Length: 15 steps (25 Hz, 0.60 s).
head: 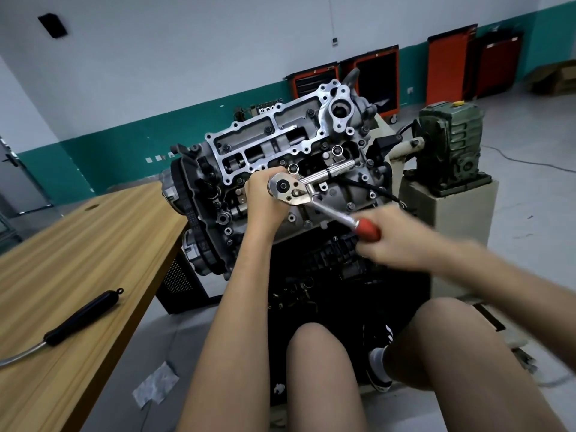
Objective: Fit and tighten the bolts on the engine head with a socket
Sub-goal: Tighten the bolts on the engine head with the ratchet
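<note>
The engine head (280,132) is a bare aluminium casting with several dark bolts in it, tilted toward me on a stand. A chrome ratchet wrench (290,190) with a red grip sits over the head's near edge. My left hand (261,198) curls around the part under the ratchet's round head, which hides what it grips. My right hand (392,241), blurred by motion, grips the red handle (369,230) at lower right. A second chrome extension bar (333,170) lies across the head just behind the ratchet.
A wooden table (78,260) stands at left with a black-handled bar (84,316) lying on it. A green gearbox (448,145) sits on a pedestal at right. Red tool carts (377,79) line the far wall. My knees are below the engine.
</note>
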Motion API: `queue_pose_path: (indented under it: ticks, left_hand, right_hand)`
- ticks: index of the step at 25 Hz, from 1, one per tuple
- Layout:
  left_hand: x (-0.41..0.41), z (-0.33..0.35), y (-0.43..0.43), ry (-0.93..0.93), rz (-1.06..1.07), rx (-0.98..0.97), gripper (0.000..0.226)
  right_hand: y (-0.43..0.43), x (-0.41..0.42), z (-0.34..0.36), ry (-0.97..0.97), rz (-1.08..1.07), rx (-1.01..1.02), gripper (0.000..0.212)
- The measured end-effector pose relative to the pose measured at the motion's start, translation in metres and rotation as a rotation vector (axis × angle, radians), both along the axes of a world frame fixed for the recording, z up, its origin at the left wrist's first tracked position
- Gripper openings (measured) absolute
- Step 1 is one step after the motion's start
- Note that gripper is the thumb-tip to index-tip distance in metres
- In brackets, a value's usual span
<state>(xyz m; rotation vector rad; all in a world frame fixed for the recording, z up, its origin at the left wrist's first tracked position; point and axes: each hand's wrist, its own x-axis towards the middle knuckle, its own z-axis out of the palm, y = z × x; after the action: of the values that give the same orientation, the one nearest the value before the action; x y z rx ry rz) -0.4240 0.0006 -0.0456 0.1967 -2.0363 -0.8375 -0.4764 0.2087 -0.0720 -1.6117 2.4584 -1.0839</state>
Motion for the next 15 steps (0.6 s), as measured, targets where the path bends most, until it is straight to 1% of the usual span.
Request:
queue_pose_path:
  ticks: [2, 3, 4, 5, 6, 8, 10, 12, 13, 14, 15]
  left_hand:
    - [0.0, 0.002, -0.003, -0.033, 0.016, -0.091, 0.054]
    - [0.001, 0.003, -0.004, -0.043, 0.022, -0.107, 0.051]
    - [0.001, 0.002, -0.005, -0.042, 0.021, -0.094, 0.05]
    - [0.002, 0.001, -0.004, -0.026, 0.012, -0.048, 0.052]
    - [0.001, 0.0, -0.002, -0.003, 0.003, 0.022, 0.054]
    - [-0.001, 0.0, 0.007, 0.036, 0.015, 0.142, 0.057]
    - [-0.006, 0.0, 0.013, 0.074, 0.033, 0.192, 0.057]
    - [-0.007, 0.0, 0.011, 0.087, 0.018, 0.229, 0.051]
    - [-0.007, -0.001, 0.009, 0.086, 0.005, 0.239, 0.049]
    - [-0.005, -0.002, 0.006, 0.078, 0.001, 0.221, 0.048]
    - [-0.004, -0.003, 0.003, 0.059, 0.004, 0.169, 0.05]
  right_hand:
    - [0.008, -0.03, 0.04, 0.269, -0.032, 0.112, 0.019]
    - [0.008, -0.036, 0.048, 0.35, -0.051, 0.116, 0.019]
    - [0.007, -0.035, 0.048, 0.37, -0.073, 0.105, 0.02]
    - [0.006, -0.027, 0.037, 0.332, -0.088, 0.078, 0.025]
    - [0.003, -0.013, 0.019, 0.229, -0.093, 0.024, 0.03]
    - [-0.01, 0.028, -0.024, -0.067, -0.08, -0.179, 0.037]
    - [-0.032, 0.069, -0.056, -0.387, -0.08, -0.393, 0.038]
    - [-0.06, 0.103, -0.071, -0.626, -0.045, -0.501, 0.035]
    - [-0.067, 0.113, -0.074, -0.689, -0.011, -0.521, 0.034]
    - [-0.065, 0.115, -0.072, -0.699, 0.008, -0.5, 0.034]
    - [-0.056, 0.104, -0.068, -0.638, 0.015, -0.449, 0.036]
